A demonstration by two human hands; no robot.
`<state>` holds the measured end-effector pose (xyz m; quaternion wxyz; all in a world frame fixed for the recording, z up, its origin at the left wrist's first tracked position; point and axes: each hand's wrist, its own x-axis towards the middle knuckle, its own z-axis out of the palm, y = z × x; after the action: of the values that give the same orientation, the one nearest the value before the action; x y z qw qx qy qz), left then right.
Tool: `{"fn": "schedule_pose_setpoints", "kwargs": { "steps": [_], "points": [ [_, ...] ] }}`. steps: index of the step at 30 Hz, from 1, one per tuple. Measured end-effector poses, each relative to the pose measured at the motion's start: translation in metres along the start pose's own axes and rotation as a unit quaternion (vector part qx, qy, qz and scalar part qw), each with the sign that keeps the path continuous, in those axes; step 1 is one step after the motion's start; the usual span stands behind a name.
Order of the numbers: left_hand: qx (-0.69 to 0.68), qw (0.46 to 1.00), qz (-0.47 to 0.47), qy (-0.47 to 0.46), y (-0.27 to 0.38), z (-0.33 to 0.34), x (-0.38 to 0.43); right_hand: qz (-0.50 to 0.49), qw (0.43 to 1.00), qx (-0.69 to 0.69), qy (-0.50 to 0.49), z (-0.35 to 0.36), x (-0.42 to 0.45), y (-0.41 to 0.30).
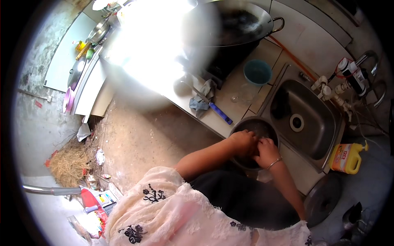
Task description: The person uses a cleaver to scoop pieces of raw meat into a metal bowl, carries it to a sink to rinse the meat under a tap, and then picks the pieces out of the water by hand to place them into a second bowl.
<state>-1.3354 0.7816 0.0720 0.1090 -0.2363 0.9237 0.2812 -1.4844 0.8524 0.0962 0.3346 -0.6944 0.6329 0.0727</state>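
Note:
A round metal basin (257, 123) stands on the tiled counter's front edge, beside the sink. Both hands are down inside it, close together. My left hand (244, 141) reaches in from the left with bent fingers. My right hand (267, 153), with a bracelet at the wrist, meets it from the right. Whatever lies between the fingers is hidden, and the basin's dark inside shows no clear contents. A spatula-like tool with a blue handle (220, 113) rests on a grey-blue cloth (199, 104) left of the basin. Behind it sits a teal bowl (257, 72).
The steel sink (320, 135) with its drain adjoins the basin. A tap (366, 58) rises behind it. A yellow pump jug (346, 158) is at right, above a dark round lid (323, 200). A large wok (246, 24) stands at the back; glare hides the counter's left part.

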Motion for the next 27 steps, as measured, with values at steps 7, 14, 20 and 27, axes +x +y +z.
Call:
{"fn": "schedule_pose_setpoints", "kwargs": {
  "steps": [7, 14, 20, 27],
  "points": [
    [0.034, 0.991, -0.12, -0.055, 0.01, 0.029, 0.0, -0.009, 0.992, -0.08, 0.097, 0.051, 0.018, 0.016],
    [0.102, 0.978, -0.179, 0.029, -0.016, 0.072, 0.026, 0.045, 0.997, 0.019, 0.059, 0.048, 0.042, 0.008],
    [-0.028, 0.988, -0.14, 0.051, -0.001, 0.042, 0.009, 0.024, 0.997, 0.032, 0.072, 0.03, 0.014, 0.009],
    [-0.012, 0.958, 0.031, 0.284, 0.006, 0.014, -0.024, -0.055, 0.943, 0.121, 0.304, 0.002, -0.027, 0.013]
  ]
}}
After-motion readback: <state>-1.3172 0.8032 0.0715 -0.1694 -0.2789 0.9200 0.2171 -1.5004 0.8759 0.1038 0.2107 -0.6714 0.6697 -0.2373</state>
